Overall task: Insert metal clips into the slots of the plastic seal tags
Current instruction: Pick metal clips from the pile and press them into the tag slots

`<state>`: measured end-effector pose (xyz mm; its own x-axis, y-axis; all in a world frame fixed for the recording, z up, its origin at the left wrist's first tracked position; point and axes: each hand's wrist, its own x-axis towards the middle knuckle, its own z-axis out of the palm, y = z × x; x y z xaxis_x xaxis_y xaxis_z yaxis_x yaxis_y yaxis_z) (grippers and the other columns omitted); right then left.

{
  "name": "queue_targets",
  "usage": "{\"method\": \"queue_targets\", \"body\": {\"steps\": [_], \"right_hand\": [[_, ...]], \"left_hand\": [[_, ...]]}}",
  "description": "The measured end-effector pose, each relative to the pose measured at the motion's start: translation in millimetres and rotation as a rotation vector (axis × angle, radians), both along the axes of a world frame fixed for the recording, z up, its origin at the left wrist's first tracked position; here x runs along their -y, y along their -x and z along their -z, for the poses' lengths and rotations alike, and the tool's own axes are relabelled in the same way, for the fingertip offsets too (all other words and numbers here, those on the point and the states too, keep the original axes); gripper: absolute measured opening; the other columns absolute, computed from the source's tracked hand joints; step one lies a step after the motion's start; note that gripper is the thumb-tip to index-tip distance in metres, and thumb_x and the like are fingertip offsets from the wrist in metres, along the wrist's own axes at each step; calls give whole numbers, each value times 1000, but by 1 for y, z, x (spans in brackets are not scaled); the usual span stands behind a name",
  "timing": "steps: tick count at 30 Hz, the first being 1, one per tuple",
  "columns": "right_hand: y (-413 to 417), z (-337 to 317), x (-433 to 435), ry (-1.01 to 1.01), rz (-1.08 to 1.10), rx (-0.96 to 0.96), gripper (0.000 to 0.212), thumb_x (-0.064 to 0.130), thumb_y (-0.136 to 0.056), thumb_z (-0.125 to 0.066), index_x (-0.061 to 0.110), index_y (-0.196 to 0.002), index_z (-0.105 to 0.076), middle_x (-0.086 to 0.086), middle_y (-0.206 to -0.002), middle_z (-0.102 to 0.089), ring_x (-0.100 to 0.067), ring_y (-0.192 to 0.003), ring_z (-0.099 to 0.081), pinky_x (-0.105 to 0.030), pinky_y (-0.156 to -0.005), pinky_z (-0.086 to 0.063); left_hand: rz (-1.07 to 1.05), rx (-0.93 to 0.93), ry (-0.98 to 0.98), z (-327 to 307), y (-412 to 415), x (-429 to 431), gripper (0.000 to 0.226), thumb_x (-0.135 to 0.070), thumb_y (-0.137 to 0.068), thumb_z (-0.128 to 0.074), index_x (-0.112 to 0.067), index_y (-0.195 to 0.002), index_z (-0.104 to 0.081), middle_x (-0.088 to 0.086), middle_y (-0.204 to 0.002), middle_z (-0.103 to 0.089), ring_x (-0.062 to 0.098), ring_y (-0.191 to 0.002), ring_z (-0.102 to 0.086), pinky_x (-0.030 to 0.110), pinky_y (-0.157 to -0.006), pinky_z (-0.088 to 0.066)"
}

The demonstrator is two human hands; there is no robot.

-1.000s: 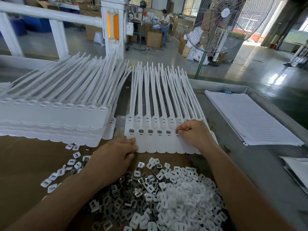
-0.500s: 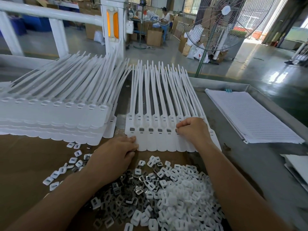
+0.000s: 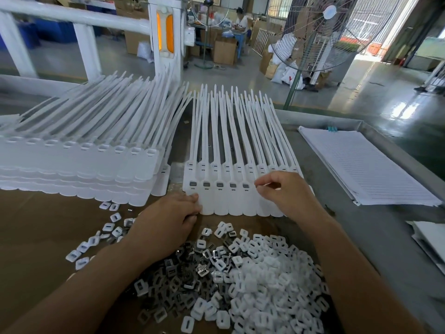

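Observation:
A row of white plastic seal tags [image 3: 228, 203] lies flat in front of me, straps pointing away. Grey metal clips [image 3: 219, 184] sit in the slots of the five leftmost tags. My right hand [image 3: 286, 196] hovers over the sixth tag with thumb and forefinger pinched together at its slot; the clip they pinch is mostly hidden by the fingertips. My left hand [image 3: 166, 220] rests with relaxed fingers against the lower left corner of the row. A heap of loose metal clips [image 3: 183, 280] lies between my forearms.
White plastic caps [image 3: 265, 285] are piled beside the clips. A tall stack of seal tags [image 3: 84, 165] stands at the left on brown cardboard [image 3: 36, 225]. Lined paper sheets [image 3: 361, 165] lie at the right. A standing fan [image 3: 330, 32] rises beyond the table.
Both hands stay where they were. My right fingertips have lifted slightly at the sixth slot, and my left hand keeps resting on the row's corner.

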<state>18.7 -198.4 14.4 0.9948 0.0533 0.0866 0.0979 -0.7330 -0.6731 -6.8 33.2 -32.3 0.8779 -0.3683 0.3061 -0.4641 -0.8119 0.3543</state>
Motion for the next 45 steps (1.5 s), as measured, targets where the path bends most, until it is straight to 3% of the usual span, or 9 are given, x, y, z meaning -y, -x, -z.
{"method": "queue_targets", "body": {"steps": [4,10,16,30,35,40,45], "right_hand": [[28,-21,-17,-48,-219,-35,14,20,-84,-65,34,-79,-66,21,-80,-64,11,-75,-57,0,-63,-42],[52,-19,-50,229,-509,-134,10,22,-83,-66,22,-91,-72,14,-84,-67,3,-74,-57,-10,-72,-45],[53,-6,-61,339,-497,-120,16,23,-84,-62,25,-98,-71,8,-100,-65,-8,-91,-58,-25,-81,-48],[51,-3,-72,584,-617,-104,11,17,-91,-52,20,-99,-58,-1,-106,-49,-19,-99,-51,-32,-75,-43],[52,-6,-72,551,-602,-105,16,16,-90,-53,20,-105,-58,-1,-109,-52,-20,-101,-52,-37,-83,-47],[49,-7,-73,585,-657,-106,6,15,-91,-52,20,-94,-53,-1,-101,-47,-19,-97,-50,-35,-79,-46],[48,-3,-68,536,-676,-105,17,7,-90,-50,19,-88,-37,4,-91,-39,-13,-81,-40,-29,-68,-35]], "left_hand": [[-19,-11,0,0,-1,1,32,-24,-91,-49,-28,-122,-57,-14,-138,-43,3,-128,-36,6,-93,-15],[-19,-8,-16,-3,2,2,33,-23,-91,-49,-25,-123,-57,-12,-139,-43,3,-129,-35,6,-94,-15],[-23,-20,-5,-4,3,2,32,-20,-90,-51,-22,-121,-59,-10,-138,-45,6,-127,-39,11,-100,-19],[-21,-16,7,-5,4,2,29,-16,-88,-54,-20,-114,-64,-5,-133,-51,9,-123,-45,10,-94,-21],[-14,-25,-2,-5,2,1,29,-18,-89,-53,-21,-116,-63,-6,-135,-50,9,-125,-42,11,-94,-22],[-13,-27,-1,-5,1,1,30,-19,-89,-53,-22,-118,-62,-6,-135,-49,8,-126,-42,12,-96,-23],[-17,-21,-6,-5,0,1,31,-19,-89,-52,-22,-119,-61,-8,-136,-47,7,-126,-41,11,-97,-21]]}}
